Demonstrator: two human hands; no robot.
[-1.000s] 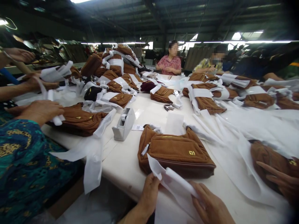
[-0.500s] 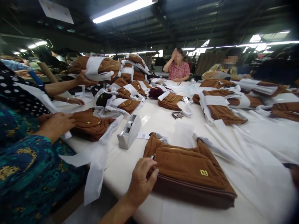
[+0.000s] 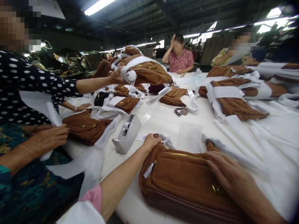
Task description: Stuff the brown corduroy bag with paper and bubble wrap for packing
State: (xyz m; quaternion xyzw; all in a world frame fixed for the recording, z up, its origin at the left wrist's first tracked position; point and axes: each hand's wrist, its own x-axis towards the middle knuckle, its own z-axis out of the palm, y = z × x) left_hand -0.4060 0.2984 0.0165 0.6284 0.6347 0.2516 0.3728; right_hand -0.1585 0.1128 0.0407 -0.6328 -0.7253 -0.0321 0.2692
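Two hands (image 3: 151, 141) (image 3: 226, 174) touch the brown bag (image 3: 182, 179) near its top edge; tabletop (image 3: 161, 121) beyond.

Clock read from view centre: lit tube lamp (image 3: 100, 7) at 11, person in pink patterned shirt (image 3: 182, 60) at 1. Dark chain (image 3: 181, 111) lies bunched at 3; polka-dot sleeve (image 3: 54, 80) between 9 and 10.
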